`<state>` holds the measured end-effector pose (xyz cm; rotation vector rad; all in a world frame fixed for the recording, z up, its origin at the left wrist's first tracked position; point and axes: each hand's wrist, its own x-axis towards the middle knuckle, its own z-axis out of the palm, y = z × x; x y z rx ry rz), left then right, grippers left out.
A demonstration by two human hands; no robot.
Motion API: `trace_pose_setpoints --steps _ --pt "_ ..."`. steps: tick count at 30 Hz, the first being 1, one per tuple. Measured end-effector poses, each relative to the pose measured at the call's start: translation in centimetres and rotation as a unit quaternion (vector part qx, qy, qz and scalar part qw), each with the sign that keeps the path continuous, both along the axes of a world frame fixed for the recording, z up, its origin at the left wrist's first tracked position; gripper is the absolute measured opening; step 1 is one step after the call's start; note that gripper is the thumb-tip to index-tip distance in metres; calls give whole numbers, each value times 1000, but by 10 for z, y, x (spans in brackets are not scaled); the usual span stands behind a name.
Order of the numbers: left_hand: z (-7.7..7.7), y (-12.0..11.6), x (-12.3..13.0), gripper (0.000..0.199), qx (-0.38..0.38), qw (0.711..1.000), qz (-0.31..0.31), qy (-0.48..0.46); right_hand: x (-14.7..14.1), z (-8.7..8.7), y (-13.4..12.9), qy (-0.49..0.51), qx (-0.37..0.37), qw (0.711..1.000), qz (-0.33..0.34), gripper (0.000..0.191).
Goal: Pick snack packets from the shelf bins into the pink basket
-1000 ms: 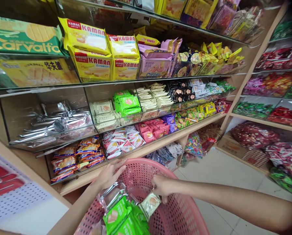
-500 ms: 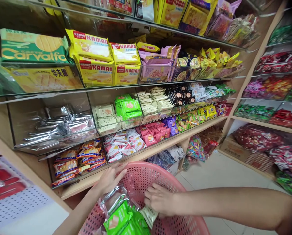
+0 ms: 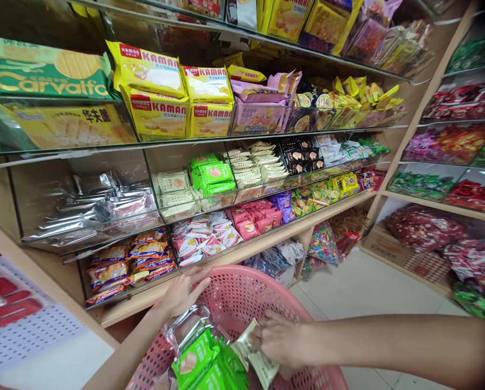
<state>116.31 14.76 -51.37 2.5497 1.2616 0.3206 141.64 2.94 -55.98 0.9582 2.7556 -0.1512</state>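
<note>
A pink perforated plastic basket (image 3: 238,292) is below me, tilted toward the shelves. My left hand (image 3: 187,292) grips its far left rim, the thumb lying inside. Inside the basket, my right hand (image 3: 280,338) has its fingers curled at cream-wrapped snack packets (image 3: 262,365); the grip is partly hidden by the hand. To the left of them lie bright green wafer packets (image 3: 209,360). Silver-wrapped packets (image 3: 191,327) rest against the basket's left side, nearest my left hand.
Ahead, glass-fronted shelves hold silver packets (image 3: 104,203), green packets (image 3: 213,176), cream packets (image 3: 262,162) and yellow KAMAN packs (image 3: 148,70). Orange-blue packets (image 3: 132,260) fill the lowest bin, close to the basket. Large bags (image 3: 425,227) sit on the lower right shelf.
My right hand has shifted slightly right and down within the basket. More of the cream packets shows beside its fingers. My left hand stays on the rim.
</note>
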Motion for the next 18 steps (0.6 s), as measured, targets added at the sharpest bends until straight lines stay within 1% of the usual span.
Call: trace_pose_setpoints --steps 3,5,10,12,14,18 --pt "0 -1 0 52 6 1000 3 4 -5 -8 -6 -66 0 997 39 23" --pt "0 -1 0 52 6 1000 4 3 -9 -14 -6 -70 19 997 40 18" --pt "-1 0 -2 52 4 1000 8 10 -16 -32 -3 -40 82 995 38 27" --pt "-1 0 -2 52 5 1000 5 9 -15 -37 -3 -24 100 994 46 23" --pt "-1 0 -1 52 8 1000 1 7 -14 -38 -5 -14 111 992 56 16" --pt "0 0 -1 54 8 1000 1 11 -11 -35 -12 6 130 989 63 15"
